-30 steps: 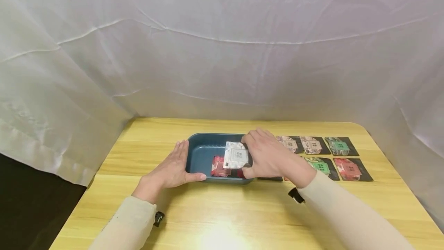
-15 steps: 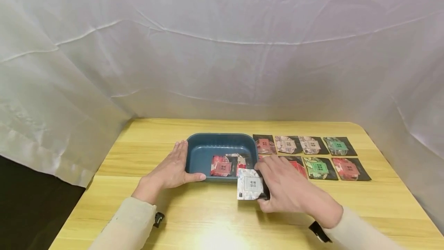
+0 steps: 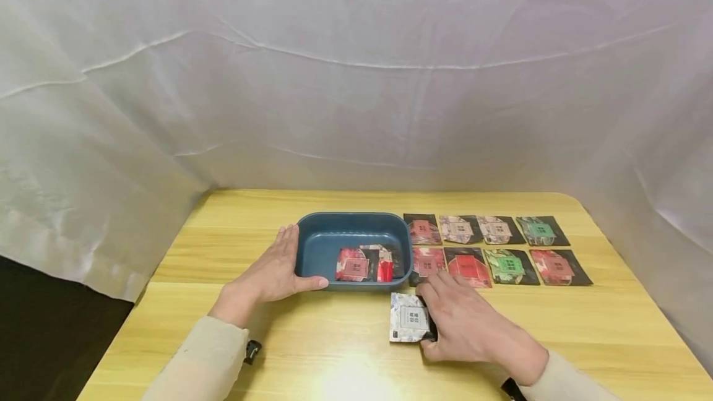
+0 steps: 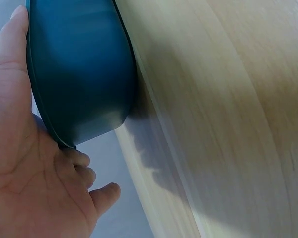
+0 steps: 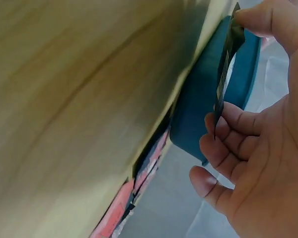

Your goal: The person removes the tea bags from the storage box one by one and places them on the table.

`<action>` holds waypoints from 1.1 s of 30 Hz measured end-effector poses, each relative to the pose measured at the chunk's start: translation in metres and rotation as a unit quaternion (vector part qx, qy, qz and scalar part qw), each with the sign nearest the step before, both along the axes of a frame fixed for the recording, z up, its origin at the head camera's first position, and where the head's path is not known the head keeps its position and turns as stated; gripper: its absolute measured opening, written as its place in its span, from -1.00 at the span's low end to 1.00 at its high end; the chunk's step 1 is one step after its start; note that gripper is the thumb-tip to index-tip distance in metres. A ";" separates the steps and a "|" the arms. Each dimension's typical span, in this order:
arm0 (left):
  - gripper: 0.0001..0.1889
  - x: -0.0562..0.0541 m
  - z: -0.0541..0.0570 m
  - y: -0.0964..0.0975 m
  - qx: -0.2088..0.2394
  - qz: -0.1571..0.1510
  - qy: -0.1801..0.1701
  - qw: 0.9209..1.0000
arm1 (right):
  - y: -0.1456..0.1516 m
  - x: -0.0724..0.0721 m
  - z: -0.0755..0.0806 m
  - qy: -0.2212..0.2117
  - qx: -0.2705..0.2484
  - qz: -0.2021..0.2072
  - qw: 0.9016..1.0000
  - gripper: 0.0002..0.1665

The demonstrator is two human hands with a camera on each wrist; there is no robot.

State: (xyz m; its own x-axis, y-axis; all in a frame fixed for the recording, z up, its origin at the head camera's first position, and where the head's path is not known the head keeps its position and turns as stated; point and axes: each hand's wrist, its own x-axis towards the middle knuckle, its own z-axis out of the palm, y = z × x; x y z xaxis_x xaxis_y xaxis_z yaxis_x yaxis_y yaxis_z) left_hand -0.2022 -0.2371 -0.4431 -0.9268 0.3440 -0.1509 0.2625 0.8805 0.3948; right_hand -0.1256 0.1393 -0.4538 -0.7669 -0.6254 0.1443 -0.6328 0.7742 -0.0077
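My right hand (image 3: 468, 320) pinches a flat white-and-black sachet (image 3: 408, 319) by its right edges, near the front right corner of a dark blue rectangular box (image 3: 317, 249). In the right wrist view the sachet (image 5: 227, 64) is seen edge-on between thumb and fingers, above the table. My left hand (image 3: 273, 274) rests on the box's left end with straight fingers, its thumb along the near rim. Inside the box, toward the right, lie a red-and-black sachet (image 3: 353, 265) and a partly covered sachet with a bright red patch (image 3: 385, 271).
Right of the box, several flat sachets lie in two rows, among them a green one (image 3: 511, 266), a red one (image 3: 469, 267) and a pink-and-black one (image 3: 559, 267). The wooden table (image 3: 334, 339) ends at a pale fabric backdrop (image 3: 345, 129).
My right hand has carried the white-and-black sachet from over the box out toward the front right, across the table. The left hand stays on the box.
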 end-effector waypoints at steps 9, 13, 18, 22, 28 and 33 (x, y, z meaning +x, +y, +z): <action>0.48 0.000 0.001 0.000 0.006 -0.001 0.000 1.000 | -0.005 -0.005 -0.008 -0.022 0.023 -0.001 1.000 -0.12; 0.48 0.000 0.001 0.000 0.009 0.001 0.000 1.000 | 0.002 -0.006 -0.007 -0.037 0.021 -0.010 0.999 -0.14; 0.48 0.001 0.002 -0.002 0.008 0.002 0.001 1.000 | 0.015 -0.008 -0.007 -0.031 0.023 -0.025 0.999 -0.15; 0.49 0.001 0.002 -0.002 0.006 0.004 -0.001 1.000 | 0.023 -0.011 -0.009 -0.026 0.024 -0.025 0.999 -0.15; 0.48 0.001 0.001 -0.002 0.006 0.004 -0.003 1.000 | 0.028 -0.013 -0.011 -0.024 0.029 -0.026 0.999 -0.12; 0.48 0.000 0.001 -0.002 0.006 0.003 -0.001 1.000 | 0.029 -0.013 -0.012 -0.027 0.039 -0.029 0.998 -0.06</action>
